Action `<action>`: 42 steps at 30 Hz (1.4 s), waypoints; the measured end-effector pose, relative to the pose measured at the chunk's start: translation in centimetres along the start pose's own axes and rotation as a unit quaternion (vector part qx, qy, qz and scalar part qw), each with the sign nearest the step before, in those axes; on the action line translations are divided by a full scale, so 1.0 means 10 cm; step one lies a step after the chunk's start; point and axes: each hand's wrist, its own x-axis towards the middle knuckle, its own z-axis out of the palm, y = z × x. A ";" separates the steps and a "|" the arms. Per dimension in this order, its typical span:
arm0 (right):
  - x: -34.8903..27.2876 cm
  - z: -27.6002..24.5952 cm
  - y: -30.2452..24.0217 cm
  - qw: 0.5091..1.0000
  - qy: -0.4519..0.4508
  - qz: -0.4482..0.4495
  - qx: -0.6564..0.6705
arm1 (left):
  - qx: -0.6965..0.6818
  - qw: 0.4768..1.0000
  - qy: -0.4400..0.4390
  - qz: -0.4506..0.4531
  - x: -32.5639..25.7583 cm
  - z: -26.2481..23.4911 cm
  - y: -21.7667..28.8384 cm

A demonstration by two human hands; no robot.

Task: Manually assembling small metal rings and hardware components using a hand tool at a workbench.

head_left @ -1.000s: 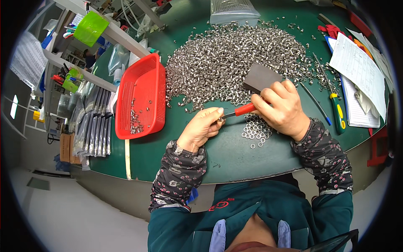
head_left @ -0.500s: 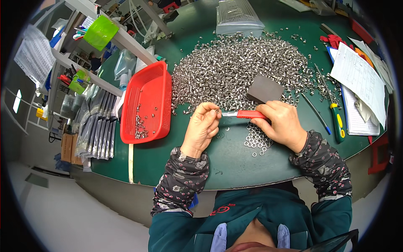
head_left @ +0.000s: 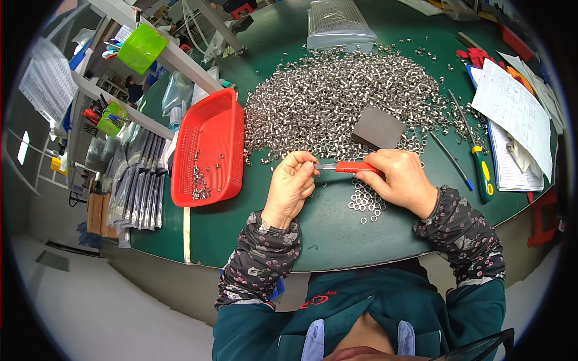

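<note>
My right hand (head_left: 402,180) is wrapped round the red handle of a utility knife (head_left: 352,167), its pale blade pointing left. In my left hand (head_left: 290,188), thumb and fingers pinch a small metal ring, mostly hidden by the fingertips. The blade's tip reaches that ring at the fingertips. Below the knife, several loose rings (head_left: 365,203) lie flat on the green table, close to my right hand. A dark grey block (head_left: 378,127) sits just beyond my right hand, at the near edge of a wide heap of small metal rings (head_left: 337,96).
Left of the heap stands a red plastic basket (head_left: 236,150) with a few metal pieces in it. A green-yellow screwdriver (head_left: 483,174), a thin pen-like tool (head_left: 451,161) and papers (head_left: 512,114) lie at right. A clear plastic box (head_left: 340,27) stands at the back.
The knife and my right hand have shifted slightly left, and the blade's tip sits closer in at my left fingertips. The whole view has also moved a little.
</note>
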 end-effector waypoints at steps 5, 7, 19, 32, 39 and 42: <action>0.02 0.02 0.00 0.997 0.031 -0.037 -0.058 | -0.016 1.000 0.002 -0.010 -0.01 -0.05 0.00; 0.02 0.01 0.01 0.994 0.047 -0.055 -0.082 | -0.019 1.000 -0.001 -0.017 0.00 -0.05 -0.01; 0.06 -0.10 -0.04 0.984 0.049 -0.095 -0.143 | -0.013 0.999 0.045 -0.013 0.01 -0.07 0.02; 0.06 -0.10 0.00 0.981 -0.008 -0.131 -0.145 | -0.009 0.997 0.065 0.035 0.03 -0.03 0.08; 0.04 -0.11 -0.03 1.000 0.019 -0.010 0.002 | -0.011 0.998 0.055 0.016 0.01 -0.04 0.01; 0.02 -0.10 -0.04 0.998 -0.011 0.032 0.044 | -0.005 0.998 0.055 0.003 0.02 -0.04 -0.01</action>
